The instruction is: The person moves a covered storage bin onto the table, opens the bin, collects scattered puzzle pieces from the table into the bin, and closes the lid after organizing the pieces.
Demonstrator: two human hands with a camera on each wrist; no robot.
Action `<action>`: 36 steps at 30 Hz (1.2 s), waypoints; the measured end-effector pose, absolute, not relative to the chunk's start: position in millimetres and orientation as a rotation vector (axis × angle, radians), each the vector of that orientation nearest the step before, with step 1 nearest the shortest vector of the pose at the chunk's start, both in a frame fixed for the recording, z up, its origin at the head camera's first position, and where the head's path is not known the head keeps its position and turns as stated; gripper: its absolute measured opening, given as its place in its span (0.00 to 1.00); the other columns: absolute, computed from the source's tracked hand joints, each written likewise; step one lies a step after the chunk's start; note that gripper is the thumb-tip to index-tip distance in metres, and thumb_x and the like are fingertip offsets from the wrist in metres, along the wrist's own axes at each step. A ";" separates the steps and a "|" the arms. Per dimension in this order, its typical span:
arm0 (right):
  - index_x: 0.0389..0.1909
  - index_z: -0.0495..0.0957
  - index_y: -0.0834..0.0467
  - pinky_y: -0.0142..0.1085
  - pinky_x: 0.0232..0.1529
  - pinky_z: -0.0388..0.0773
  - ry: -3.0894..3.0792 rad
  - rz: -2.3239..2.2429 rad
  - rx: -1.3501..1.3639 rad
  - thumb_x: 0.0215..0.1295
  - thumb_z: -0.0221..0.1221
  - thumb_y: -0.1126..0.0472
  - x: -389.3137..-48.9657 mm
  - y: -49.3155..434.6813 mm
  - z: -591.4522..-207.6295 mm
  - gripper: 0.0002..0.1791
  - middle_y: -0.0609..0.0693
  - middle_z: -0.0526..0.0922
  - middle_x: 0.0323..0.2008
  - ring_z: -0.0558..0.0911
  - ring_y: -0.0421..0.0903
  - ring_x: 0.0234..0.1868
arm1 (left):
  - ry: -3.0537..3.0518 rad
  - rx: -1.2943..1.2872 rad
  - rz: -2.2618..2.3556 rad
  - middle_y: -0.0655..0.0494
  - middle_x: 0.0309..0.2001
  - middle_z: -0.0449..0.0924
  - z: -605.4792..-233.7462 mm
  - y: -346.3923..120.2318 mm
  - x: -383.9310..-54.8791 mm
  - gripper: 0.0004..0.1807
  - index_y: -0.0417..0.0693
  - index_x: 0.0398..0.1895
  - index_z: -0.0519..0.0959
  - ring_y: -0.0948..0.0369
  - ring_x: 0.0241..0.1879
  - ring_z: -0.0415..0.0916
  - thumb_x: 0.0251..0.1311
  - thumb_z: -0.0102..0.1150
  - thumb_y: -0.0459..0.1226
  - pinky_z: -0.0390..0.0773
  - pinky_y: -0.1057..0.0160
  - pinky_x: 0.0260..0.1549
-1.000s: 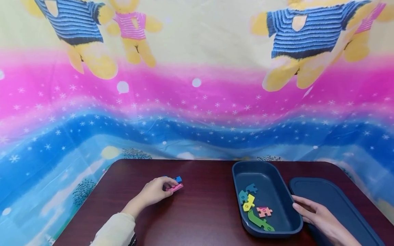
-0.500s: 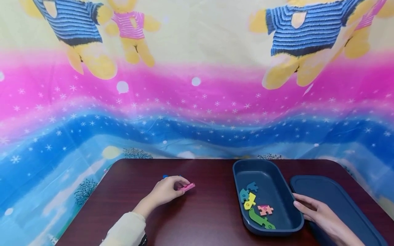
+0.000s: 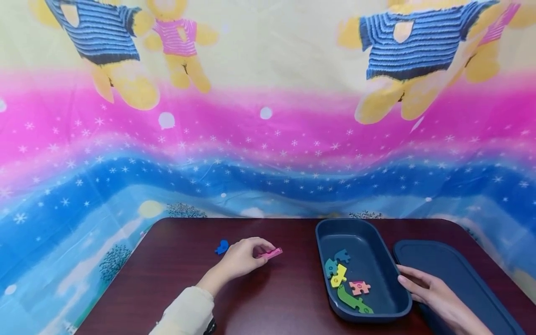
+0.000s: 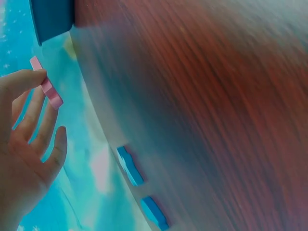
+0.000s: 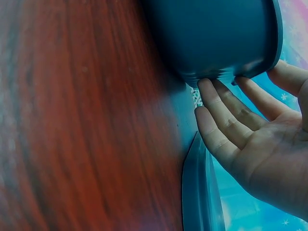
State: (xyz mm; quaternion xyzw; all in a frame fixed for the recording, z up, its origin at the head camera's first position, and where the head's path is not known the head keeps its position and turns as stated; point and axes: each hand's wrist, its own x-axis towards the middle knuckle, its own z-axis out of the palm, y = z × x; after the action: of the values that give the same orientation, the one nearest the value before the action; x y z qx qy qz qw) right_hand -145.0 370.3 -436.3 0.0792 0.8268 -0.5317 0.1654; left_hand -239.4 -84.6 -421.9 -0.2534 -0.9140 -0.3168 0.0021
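Head view: the dark red worktop [image 3: 289,284] carries all items noted. The dark blue box [image 3: 366,260] stands on its right half, far end at the far edge; the matching lid [image 3: 454,277] lies off it, between the box and the worktop's right edge. My right hand [image 3: 433,292] rests at the box's right wall from outside, fingers mostly straight. My left hand [image 3: 243,257] is over the middle of the worktop, well apart from the box, thumb and finger pinching a pink piece [image 3: 274,253] above the surface. In the box, toward its left wall and near end, lie a green piece [image 3: 351,300], a salmon piece [image 3: 360,287], a yellow piece [image 3: 338,277], a teal piece [image 3: 330,267] and a dark teal piece [image 3: 343,255]. Towards the worktop's far edge, left half, lies one blue piece [image 3: 222,247]; the left wrist view confirms a second blue piece [image 4: 130,166]. Assessment: I judge the work past halfway, five pieces boxed, one in hand, two outside, lid not on. Against one second ago, my left hand and the pink piece have shifted toward the box; box, lid and boxed pieces are unchanged.
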 end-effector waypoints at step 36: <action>0.74 0.49 0.73 0.46 0.51 0.79 2.352 -1.516 0.211 0.76 0.48 0.41 -144.8 370.1 -437.6 0.44 0.77 0.59 0.68 0.75 0.65 0.59 | -2.742 -0.974 -1.215 0.73 0.38 0.79 -403.5 7.1 -226.7 0.15 0.63 0.47 0.85 0.72 0.34 0.74 0.57 0.72 0.39 0.76 0.71 0.33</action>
State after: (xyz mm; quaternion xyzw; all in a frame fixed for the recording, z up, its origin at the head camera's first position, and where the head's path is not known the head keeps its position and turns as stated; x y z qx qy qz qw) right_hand -144.8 370.1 -437.6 0.0742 0.8263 -0.5327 0.1671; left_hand -226.7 7.1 -403.5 -0.3088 -0.8696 -0.3853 -0.0060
